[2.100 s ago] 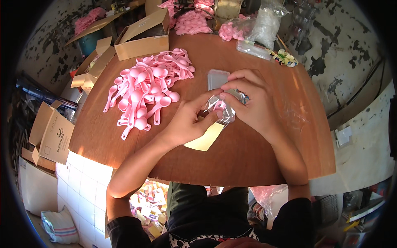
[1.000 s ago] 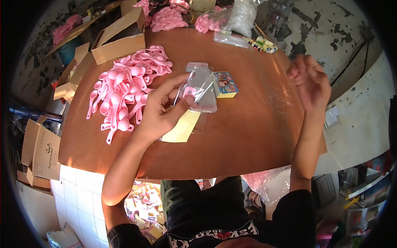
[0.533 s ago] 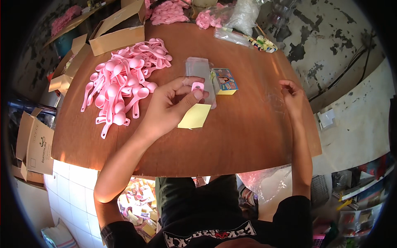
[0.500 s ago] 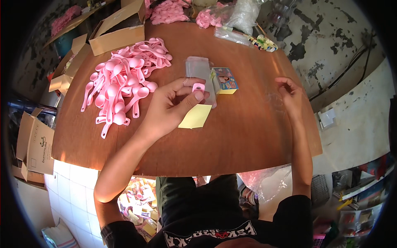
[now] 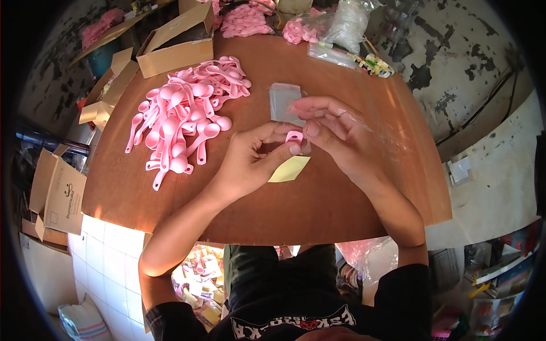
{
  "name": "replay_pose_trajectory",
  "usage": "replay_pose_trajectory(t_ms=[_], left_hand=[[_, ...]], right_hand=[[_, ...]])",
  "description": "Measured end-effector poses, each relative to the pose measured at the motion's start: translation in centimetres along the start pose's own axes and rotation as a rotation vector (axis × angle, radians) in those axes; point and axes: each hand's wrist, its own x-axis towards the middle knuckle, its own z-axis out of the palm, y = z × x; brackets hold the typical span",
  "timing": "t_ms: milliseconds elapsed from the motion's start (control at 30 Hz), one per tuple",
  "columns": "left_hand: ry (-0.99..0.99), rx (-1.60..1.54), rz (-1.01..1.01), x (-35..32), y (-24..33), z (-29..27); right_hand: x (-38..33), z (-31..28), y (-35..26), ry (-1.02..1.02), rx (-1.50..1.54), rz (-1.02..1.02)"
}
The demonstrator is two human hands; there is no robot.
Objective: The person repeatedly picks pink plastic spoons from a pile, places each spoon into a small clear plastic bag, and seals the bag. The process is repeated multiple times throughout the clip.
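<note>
My left hand [image 5: 256, 150] is closed on a pink plastic spoon [image 5: 294, 136]; the holed handle end shows between thumb and fingers, and the rest is hidden. Just below those fingertips is a yellow card [image 5: 290, 169]; I cannot tell whether it is held or lies on the table. My right hand [image 5: 341, 133] has come close to the left one, fingers curled, with a thin clear plastic bag [image 5: 392, 139] trailing from it, hard to make out. Behind the hands lies a stack of clear plastic sleeves [image 5: 282, 102].
A heap of pink spoons [image 5: 182, 113] covers the left part of the brown table [image 5: 250, 219]. An open cardboard box [image 5: 176, 54] stands at the back left, and plastic bags [image 5: 344, 28] lie along the far edge. More boxes [image 5: 60, 190] stand left of the table.
My right hand has swung in from the right to meet the left, bringing the clear film along. It now covers the small printed pack. The whole view has shifted slightly.
</note>
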Motion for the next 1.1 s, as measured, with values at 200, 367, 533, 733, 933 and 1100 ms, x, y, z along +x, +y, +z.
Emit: replay_pose_trajectory(t_ms=[200, 367, 533, 733, 933, 1100], left_hand=[[0.066, -0.008, -0.074, -0.2, -0.1, -0.4], [0.007, 0.0, -0.089, 0.3, 0.7, -0.1], [0.002, 0.05, -0.072, 0.1, 0.3, 0.0], [0.03, 0.048, -0.123, -0.1, 0.5, -0.2], [0.018, 0.038, -0.069, 0.1, -0.3, -0.1], [0.005, 0.024, -0.099, 0.1, 0.1, 0.2]], right_hand=[[-0.3, -7.9, -2.8, -0.079, -0.005, 0.021], [-0.4, -20.4, 4.3, -0.108, -0.097, 0.417], [-4.8, -23.7, 11.1, 0.146, -1.883, 0.544], [-4.8, -21.1, 9.2, 0.239, -1.154, 0.569], [-4.4, -16.1, 8.0, 0.226, -0.9, 0.447], [-5.2, -12.3, 7.5, -0.008, -0.712, 0.248]])
